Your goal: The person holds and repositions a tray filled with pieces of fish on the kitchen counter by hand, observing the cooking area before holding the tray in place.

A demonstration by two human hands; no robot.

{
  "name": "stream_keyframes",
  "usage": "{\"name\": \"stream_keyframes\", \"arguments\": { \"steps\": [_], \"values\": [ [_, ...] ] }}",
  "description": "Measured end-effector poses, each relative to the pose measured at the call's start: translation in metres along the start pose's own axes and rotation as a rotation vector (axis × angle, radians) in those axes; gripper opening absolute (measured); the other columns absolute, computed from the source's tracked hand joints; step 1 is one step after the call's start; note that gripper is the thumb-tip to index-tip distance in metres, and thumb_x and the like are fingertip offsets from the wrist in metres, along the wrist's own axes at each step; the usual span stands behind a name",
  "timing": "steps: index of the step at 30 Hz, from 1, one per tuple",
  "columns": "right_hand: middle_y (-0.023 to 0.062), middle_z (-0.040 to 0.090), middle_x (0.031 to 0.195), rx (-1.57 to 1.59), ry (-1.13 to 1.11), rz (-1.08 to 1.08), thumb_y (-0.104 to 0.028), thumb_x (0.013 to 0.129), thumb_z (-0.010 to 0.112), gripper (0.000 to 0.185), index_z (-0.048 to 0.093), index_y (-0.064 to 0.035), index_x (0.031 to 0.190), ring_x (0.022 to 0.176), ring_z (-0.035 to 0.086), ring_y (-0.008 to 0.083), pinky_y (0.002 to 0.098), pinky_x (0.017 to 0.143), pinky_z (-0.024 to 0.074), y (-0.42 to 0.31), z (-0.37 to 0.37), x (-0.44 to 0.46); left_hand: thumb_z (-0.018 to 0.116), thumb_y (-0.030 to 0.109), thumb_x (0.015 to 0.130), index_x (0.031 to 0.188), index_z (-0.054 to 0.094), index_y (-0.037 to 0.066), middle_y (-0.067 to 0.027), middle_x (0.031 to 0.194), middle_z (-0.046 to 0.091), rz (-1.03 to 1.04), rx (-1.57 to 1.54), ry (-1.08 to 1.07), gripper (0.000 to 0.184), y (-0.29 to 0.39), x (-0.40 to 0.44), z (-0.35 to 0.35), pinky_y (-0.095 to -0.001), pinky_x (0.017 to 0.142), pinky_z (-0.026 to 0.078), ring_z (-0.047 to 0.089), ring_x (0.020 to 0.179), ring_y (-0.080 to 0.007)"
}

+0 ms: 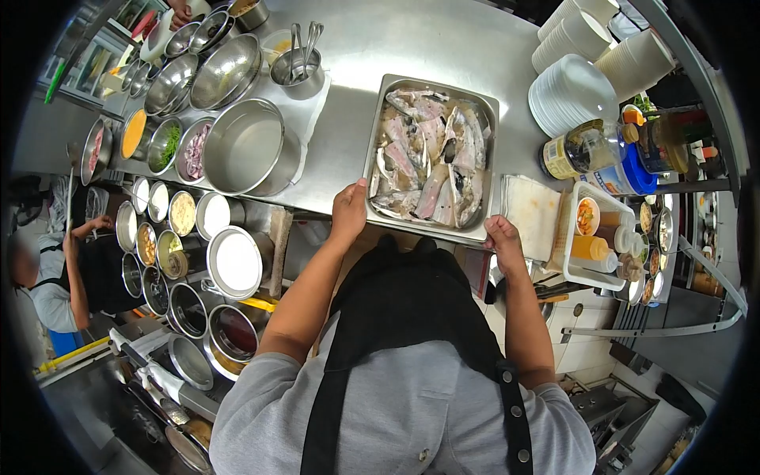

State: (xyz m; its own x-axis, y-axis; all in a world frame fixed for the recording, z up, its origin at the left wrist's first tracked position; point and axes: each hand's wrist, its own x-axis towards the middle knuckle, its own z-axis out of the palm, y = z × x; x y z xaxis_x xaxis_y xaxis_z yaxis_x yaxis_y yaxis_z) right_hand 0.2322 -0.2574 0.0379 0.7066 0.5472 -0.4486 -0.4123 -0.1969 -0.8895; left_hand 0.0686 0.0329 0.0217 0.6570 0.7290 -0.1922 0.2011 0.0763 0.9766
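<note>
Both hands are closed on one metal tray [423,228]. The left hand [348,212] is clamped on its near left corner, thumb along the rim; the right hand [503,237] is clamped on its near right corner. Fingers beneath the rim are hidden. The tray lies directly ahead of the body, between the two hands, over a steel counter [412,39]. It contains raw fish pieces [431,154], pale flesh and dark skin showing, spread over most of the base.

Just beside the right hand, a folded cloth [530,210] lies on the counter. Next beyond it to the right stands a white basket [564,257] holding sauce bottles [590,248] and a small cup of orange food [587,215]. Farther ahead on that side are a jar [582,149], a stack of white plates [571,91] and stacked white cups [582,39].

To the left of the left hand stands a large steel pot [243,146]. Ahead of that pot, a smaller pot [297,85] has spoons [313,39] standing in it. Chopped greens [166,146] sit in a bowl farther left. Nearer the body on that side is a pot of white contents [235,263]. A second person [59,285], in a dark apron, stands well apart at far left.
</note>
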Motion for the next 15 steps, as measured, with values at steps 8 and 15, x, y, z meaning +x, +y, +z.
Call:
{"name": "stream_keyframes", "arguments": {
  "steps": [8, 15],
  "values": [
    [-0.0054, 0.048, 0.065, -0.004, -0.005, -0.006, -0.029, 0.089, 0.062, 0.021, 0.056, -0.0090, 0.083, 0.054, 0.044, 0.0048, 0.0203, 0.055, 0.0393, -0.001, 0.000, 0.000, 0.047, 0.032, 0.097, 0.066, 0.048, 0.003, 0.0058, 0.060, 0.038, 0.022, -0.022, 0.013, 0.042, -0.002, 0.000, 0.001, -0.0253, 0.055, 0.031, 0.032, 0.060, -0.0062],
    [-0.0052, 0.048, 0.065, -0.013, -0.016, -0.006, -0.027, 0.089, 0.061, 0.021, 0.055, -0.0086, 0.083, 0.054, 0.044, 0.0047, 0.0201, 0.055, 0.0394, 0.000, -0.003, -0.001, 0.047, 0.032, 0.097, 0.068, 0.051, 0.003, 0.0060, 0.060, 0.039, -0.054, -0.052, 0.000, 0.041, 0.002, -0.005, 0.000, -0.0241, 0.055, 0.032, 0.033, 0.059, -0.0054]
  ]
}}
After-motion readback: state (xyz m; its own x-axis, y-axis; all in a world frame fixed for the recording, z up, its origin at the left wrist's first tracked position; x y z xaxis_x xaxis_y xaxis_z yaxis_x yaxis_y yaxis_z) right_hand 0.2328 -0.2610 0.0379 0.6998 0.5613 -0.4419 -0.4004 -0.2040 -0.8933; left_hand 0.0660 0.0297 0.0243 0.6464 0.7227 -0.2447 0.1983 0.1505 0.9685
